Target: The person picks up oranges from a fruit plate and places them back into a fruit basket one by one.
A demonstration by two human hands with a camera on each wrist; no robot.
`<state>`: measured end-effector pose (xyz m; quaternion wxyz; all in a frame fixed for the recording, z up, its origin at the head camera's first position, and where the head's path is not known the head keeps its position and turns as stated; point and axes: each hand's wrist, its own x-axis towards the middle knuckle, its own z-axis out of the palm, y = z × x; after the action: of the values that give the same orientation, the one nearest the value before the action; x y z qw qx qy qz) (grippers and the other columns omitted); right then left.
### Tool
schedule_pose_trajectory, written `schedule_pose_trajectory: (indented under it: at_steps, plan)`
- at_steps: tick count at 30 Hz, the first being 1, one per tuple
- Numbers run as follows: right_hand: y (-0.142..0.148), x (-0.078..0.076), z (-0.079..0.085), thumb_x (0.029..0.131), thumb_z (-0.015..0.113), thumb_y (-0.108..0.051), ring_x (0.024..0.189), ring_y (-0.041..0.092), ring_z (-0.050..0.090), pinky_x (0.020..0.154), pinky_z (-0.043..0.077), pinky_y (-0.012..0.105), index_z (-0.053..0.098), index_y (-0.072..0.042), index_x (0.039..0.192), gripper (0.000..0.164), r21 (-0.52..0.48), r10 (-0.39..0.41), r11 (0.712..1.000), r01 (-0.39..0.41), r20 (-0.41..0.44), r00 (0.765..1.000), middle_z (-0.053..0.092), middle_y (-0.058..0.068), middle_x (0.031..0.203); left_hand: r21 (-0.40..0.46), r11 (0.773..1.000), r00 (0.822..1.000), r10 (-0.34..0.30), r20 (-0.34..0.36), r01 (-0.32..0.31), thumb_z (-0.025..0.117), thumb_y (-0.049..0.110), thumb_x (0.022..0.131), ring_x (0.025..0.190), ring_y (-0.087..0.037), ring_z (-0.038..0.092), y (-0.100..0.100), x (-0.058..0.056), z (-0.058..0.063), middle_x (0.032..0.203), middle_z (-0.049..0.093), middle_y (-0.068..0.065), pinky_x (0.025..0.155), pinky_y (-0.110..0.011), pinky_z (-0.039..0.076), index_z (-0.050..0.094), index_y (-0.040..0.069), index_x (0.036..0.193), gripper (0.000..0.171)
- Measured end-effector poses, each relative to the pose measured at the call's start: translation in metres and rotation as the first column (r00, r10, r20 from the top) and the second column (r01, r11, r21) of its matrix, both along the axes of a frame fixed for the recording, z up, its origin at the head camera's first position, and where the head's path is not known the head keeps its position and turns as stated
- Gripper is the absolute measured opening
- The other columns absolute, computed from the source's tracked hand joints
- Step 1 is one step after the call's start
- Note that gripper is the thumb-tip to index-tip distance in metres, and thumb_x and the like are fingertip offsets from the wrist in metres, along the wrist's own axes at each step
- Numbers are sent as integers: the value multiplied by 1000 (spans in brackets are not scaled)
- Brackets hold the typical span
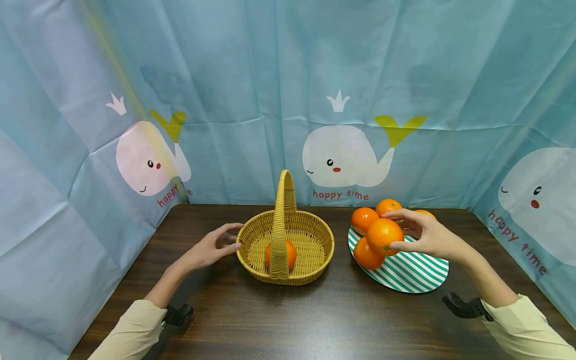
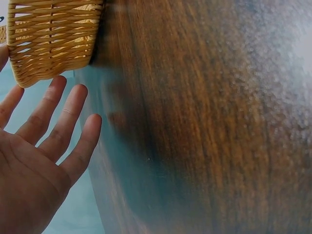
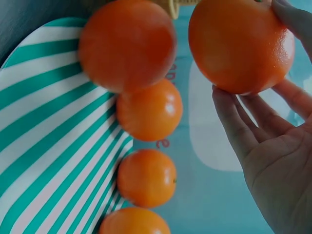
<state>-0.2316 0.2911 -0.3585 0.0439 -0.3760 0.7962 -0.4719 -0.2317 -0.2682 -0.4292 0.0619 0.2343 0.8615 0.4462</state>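
Observation:
My right hand [image 1: 425,235] pinches an orange [image 1: 385,235] between thumb and fingers, raised over a green-and-white striped plate [image 1: 418,275]. In the right wrist view the held orange [image 3: 241,46] is apart from the others. Several oranges lie along the plate's left and back, one [image 1: 368,255] at the front left; another [image 1: 425,213] is partly hidden by my hand. A woven yellow basket [image 1: 315,272] with a tall handle stands at centre, one orange [image 1: 288,255] inside, partly behind the handle. My left hand [image 2: 39,156] touches the basket's left rim with extended, spread fingers.
Both things stand on a dark wooden table [image 1: 288,320]. A light blue curtain [image 1: 234,100] printed with whales hangs behind the table and along its sides. Dark wrist devices [image 1: 177,315] sit at the edge of each sleeve.

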Motion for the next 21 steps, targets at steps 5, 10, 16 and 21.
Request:
schedule_pose_trajectory:
  at_steps: [5,10,16,21]
  plan:
    - [-12,-2,2,86,80,2,115,24,62,92,51,31,58,-10,136,56,11,-40,999,41,-14,999,57,10,132,3,1000,1000,2,-4,-2,64,21,103,118,-39,60,0,2,0,129,62,-21,89,-47,51,42,6,152,55]
    - [-24,-3,3,86,83,-4,116,23,62,94,51,33,59,-14,137,57,21,-78,997,78,0,997,57,6,133,-2,1000,1000,9,-8,-9,65,21,103,119,-37,60,1,3,1,130,61,-21,90,-49,51,42,6,151,56]
    - [-35,-6,5,86,83,-6,118,24,61,96,49,33,58,-14,139,59,18,-86,996,86,6,996,57,4,135,-16,1000,1000,24,-18,-25,66,23,102,119,-36,60,1,4,2,130,62,-19,91,-50,50,43,7,151,56]
    - [-46,-9,5,87,83,-7,120,27,59,98,48,32,58,-13,140,59,5,-72,997,72,10,997,55,6,136,-23,999,999,27,-20,-27,65,23,103,119,-36,60,1,4,2,129,62,-19,90,-51,50,43,8,151,56]
